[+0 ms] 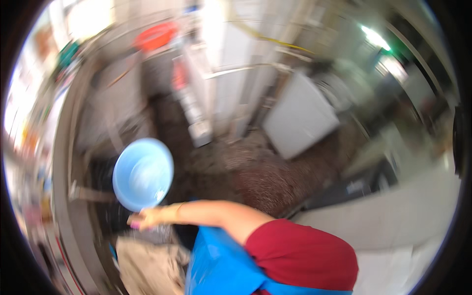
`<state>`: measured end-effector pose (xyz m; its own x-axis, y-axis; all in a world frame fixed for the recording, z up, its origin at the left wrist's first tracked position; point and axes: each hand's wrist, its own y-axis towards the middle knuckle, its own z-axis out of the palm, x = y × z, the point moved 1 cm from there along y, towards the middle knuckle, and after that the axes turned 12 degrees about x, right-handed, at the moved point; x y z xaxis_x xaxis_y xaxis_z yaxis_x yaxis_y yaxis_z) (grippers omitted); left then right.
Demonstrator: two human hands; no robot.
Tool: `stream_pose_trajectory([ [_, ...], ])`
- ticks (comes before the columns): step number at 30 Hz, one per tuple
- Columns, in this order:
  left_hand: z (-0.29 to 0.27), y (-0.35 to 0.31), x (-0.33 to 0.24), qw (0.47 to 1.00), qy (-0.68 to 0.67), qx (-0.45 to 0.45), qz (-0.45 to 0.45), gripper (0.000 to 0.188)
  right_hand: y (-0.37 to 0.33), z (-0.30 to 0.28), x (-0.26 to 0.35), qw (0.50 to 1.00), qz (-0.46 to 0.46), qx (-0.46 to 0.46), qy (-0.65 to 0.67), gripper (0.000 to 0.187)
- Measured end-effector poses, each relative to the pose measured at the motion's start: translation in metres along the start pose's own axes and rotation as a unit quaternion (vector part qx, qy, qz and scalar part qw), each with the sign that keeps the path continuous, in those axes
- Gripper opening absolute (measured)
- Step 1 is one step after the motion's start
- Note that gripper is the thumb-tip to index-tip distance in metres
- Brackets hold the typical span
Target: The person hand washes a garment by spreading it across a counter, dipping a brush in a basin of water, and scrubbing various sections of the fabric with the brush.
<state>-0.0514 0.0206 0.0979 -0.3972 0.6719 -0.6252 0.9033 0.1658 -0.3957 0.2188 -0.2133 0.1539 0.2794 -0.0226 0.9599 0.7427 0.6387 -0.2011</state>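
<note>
Holding the right hand (146,218) out leftward, at the near rim of a round light-blue basin (143,174), too blurred to tell whether gripping, showing no left hand.

Blue basin (132,160): blocks the way just beyond the right hand (143,219).
Floor (194,164): open to the basin's right.
White pillar (238,69): bars the far side.

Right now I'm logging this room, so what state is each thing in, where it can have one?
Blue basin: open-topped; contents too blurred to tell
Right hand: at the basin's near rim; grip unclear
Lamp: lit
Blue apron: worn
</note>
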Motion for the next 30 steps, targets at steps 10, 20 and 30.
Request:
stream_pose_trajectory([
  [10,0.019,-0.02,-0.004,0.936,0.221,0.176,-0.208,0.032,0.042,-0.01,-0.067,0.886,0.304,-0.088,0.338,0.04],
  [20,0.107,-0.016,0.008,0.918,0.125,-0.264,-0.267,0.057,0.245,0.149,-0.063,0.921,0.303,0.186,0.16,0.059],
  [30,0.1,-0.013,0.011,0.928,0.079,-0.258,-0.256,0.048,0.338,0.129,-0.117,0.573,-0.075,0.274,-0.769,0.066],
])
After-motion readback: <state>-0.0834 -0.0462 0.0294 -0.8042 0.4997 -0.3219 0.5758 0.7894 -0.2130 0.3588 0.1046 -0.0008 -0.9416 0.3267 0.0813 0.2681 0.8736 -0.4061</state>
